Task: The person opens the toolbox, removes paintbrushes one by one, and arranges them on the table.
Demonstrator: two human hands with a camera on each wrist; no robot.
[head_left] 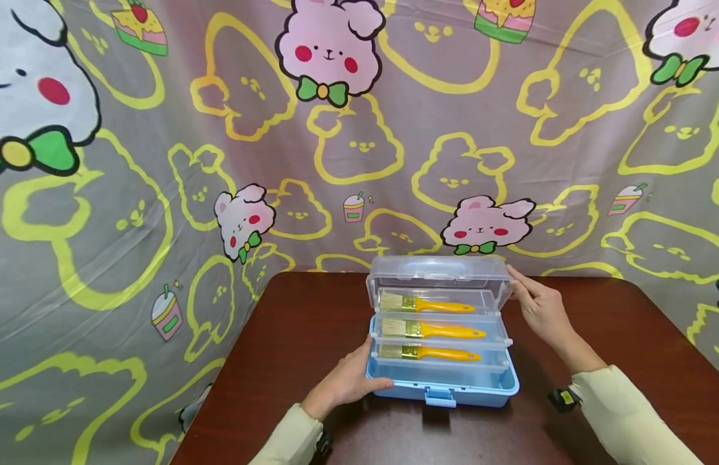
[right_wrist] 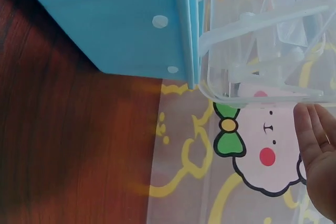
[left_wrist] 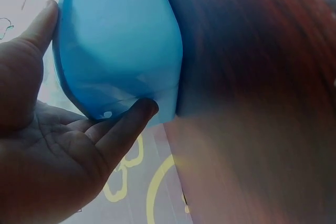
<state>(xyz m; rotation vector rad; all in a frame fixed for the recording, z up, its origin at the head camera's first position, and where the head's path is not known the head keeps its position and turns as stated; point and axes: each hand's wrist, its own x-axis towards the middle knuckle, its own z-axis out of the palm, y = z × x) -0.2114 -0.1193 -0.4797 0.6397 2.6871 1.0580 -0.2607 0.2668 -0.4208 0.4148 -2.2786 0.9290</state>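
Note:
A light-blue toolbox (head_left: 414, 392) with a front latch (head_left: 439, 396) stands on the table, its clear lid (head_left: 441, 267) raised at the back. Inside, clear tiered trays (head_left: 499, 331) are fanned out, bearing three paintbrushes with yellow handles: a top brush (head_left: 446, 306), a middle brush (head_left: 452, 330) and a bottom brush (head_left: 449, 353). My left hand (head_left: 350, 376) grips the box's left end, thumb along the front rim, fingers against the side wall in the left wrist view. At the lid's right edge, my right hand (head_left: 542, 310) holds on with fingers and thumb.
The dark wooden table (head_left: 301, 316) extends around the box. Behind it and at the left hangs a cartoon-printed cloth (head_left: 359, 148), close to the table's back edge. Black wrist straps, the right strap (head_left: 563, 400) among them, sit at the sleeves.

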